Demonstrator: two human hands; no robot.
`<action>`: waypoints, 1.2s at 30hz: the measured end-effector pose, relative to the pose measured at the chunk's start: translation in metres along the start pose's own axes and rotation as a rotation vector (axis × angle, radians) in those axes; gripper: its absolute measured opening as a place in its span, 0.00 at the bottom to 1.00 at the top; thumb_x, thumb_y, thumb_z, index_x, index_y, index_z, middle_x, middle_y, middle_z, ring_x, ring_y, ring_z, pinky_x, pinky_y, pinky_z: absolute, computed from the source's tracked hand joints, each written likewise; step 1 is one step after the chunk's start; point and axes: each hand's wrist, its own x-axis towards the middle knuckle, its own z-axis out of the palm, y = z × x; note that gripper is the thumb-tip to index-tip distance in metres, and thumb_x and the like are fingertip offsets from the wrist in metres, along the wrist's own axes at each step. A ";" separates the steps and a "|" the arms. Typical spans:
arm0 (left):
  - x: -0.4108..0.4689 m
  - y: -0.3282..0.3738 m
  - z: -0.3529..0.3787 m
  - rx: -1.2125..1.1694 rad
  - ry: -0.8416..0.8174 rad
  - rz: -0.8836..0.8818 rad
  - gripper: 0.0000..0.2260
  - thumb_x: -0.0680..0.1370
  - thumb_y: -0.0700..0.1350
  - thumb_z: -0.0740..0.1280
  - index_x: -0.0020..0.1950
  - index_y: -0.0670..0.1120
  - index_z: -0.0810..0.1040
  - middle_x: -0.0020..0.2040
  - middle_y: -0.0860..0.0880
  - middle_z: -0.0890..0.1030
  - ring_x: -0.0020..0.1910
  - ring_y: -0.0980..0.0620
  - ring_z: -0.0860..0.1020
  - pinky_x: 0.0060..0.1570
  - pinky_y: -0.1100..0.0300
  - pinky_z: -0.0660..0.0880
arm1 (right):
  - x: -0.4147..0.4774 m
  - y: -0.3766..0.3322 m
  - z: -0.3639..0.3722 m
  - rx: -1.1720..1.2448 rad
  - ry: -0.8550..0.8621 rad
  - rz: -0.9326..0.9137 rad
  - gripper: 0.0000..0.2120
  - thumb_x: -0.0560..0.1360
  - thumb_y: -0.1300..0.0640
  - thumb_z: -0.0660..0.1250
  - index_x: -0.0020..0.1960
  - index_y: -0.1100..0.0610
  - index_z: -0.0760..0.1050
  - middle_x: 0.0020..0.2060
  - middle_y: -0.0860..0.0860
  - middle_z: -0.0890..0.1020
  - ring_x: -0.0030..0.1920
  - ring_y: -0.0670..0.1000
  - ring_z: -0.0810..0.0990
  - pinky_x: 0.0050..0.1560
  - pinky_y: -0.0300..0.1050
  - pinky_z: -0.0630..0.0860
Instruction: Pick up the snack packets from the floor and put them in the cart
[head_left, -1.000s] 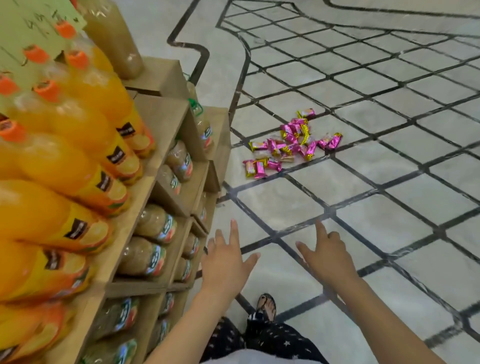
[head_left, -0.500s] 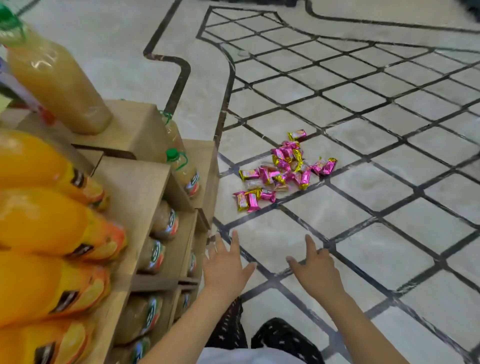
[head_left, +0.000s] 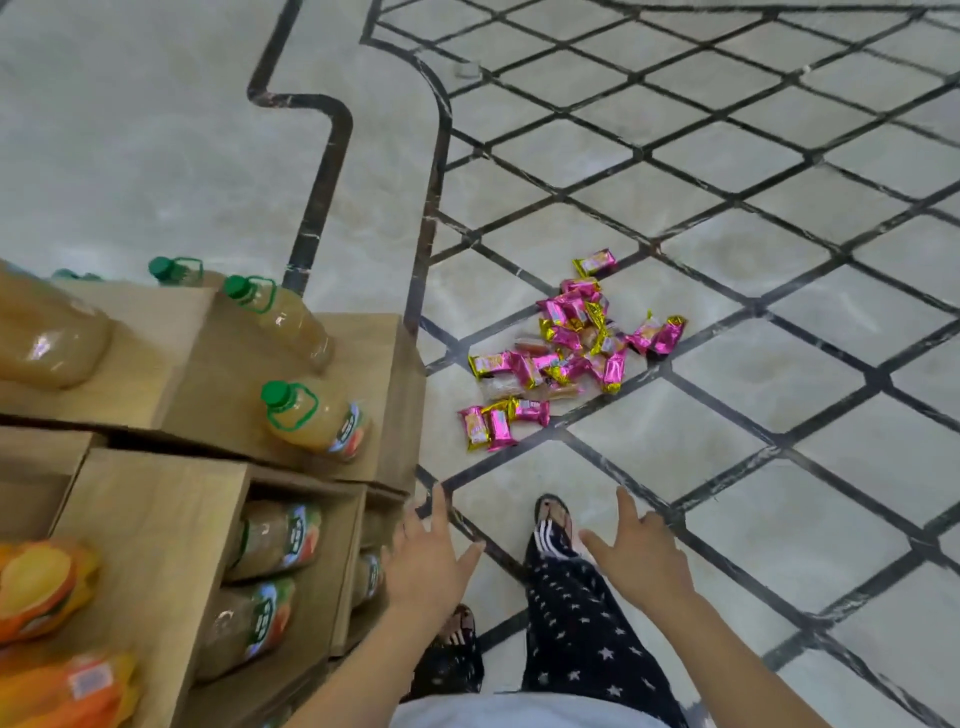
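Several pink and gold snack packets (head_left: 569, 348) lie scattered in a loose pile on the tiled floor, ahead of me and slightly right. My left hand (head_left: 428, 564) is held out low at the bottom centre, fingers spread, holding nothing. My right hand (head_left: 639, 558) hovers beside it, fingers relaxed and empty. Both hands are well short of the packets. No cart is in view.
A wooden display shelf (head_left: 156, 519) with juice bottles (head_left: 311, 415) fills the left side, its corner close to my left hand. My foot in a sandal (head_left: 553, 525) steps forward between the hands. The marble floor (head_left: 779, 389) with a black lattice pattern spreads to the right.
I have walked forward and my view has tipped down. The shelf has slid back on the left and the packets look nearer. Both hands stay spread and empty.
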 end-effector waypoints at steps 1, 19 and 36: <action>0.009 0.007 -0.004 -0.018 -0.014 -0.034 0.40 0.78 0.68 0.56 0.80 0.54 0.37 0.80 0.40 0.50 0.77 0.40 0.56 0.71 0.44 0.63 | 0.015 0.003 -0.010 -0.012 -0.012 0.001 0.39 0.78 0.33 0.53 0.80 0.50 0.43 0.70 0.61 0.65 0.68 0.61 0.69 0.64 0.52 0.71; 0.210 0.031 0.025 -0.023 -0.104 -0.184 0.38 0.78 0.68 0.53 0.80 0.56 0.37 0.80 0.41 0.54 0.76 0.41 0.60 0.70 0.46 0.65 | 0.266 -0.045 0.008 -0.191 -0.125 -0.097 0.39 0.78 0.36 0.56 0.79 0.51 0.42 0.70 0.62 0.67 0.68 0.63 0.69 0.62 0.54 0.71; 0.616 -0.017 0.289 -0.259 0.026 -0.070 0.39 0.72 0.75 0.46 0.76 0.63 0.32 0.68 0.39 0.71 0.66 0.39 0.71 0.61 0.43 0.71 | 0.617 -0.102 0.362 -0.092 -0.019 -0.166 0.35 0.79 0.33 0.48 0.77 0.41 0.33 0.60 0.61 0.72 0.59 0.62 0.73 0.55 0.54 0.74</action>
